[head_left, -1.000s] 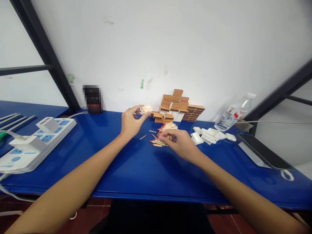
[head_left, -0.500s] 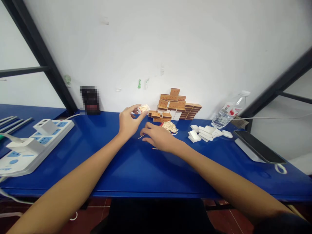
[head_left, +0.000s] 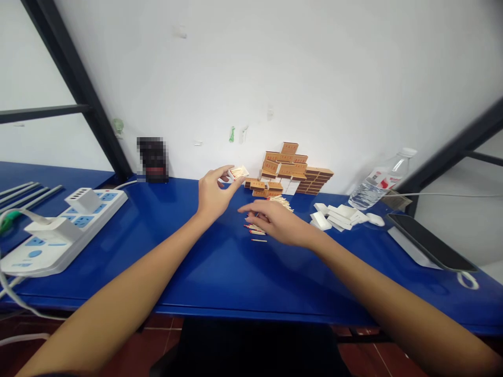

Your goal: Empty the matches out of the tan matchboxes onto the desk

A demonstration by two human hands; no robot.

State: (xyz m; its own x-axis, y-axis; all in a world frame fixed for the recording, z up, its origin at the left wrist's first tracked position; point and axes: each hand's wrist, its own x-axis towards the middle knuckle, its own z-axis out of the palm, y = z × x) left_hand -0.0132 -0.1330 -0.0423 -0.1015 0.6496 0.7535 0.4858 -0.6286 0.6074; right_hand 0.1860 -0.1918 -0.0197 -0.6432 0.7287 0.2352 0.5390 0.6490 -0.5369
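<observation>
My left hand (head_left: 214, 195) pinches a small white matchbox tray (head_left: 243, 170), tilted so the matches inside show. Over the blue tabletop, my right hand (head_left: 281, 221) hovers with index finger and thumb apart, and I see nothing between them. Partly under that hand lie several loose matches (head_left: 257, 232) with red heads. A larger heap of matches (head_left: 282, 200) sits just behind it, partly hidden by the knuckles. Beyond both hands, brown matchboxes (head_left: 288, 168) are stacked in a stepped pile against the wall.
White trays (head_left: 340, 215) lie in a pile to the right, near a clear water bottle (head_left: 379, 180) leaning by the wall. A phone (head_left: 430, 241) rests at the far right. On the left is a white power strip (head_left: 98, 222) with plugged-in adapters and cables.
The match between my right fingers is gone from them, and the fingers have opened. My right hand has shifted, uncovering more loose matches. The left hand still holds the tray; the view has turned slightly left.
</observation>
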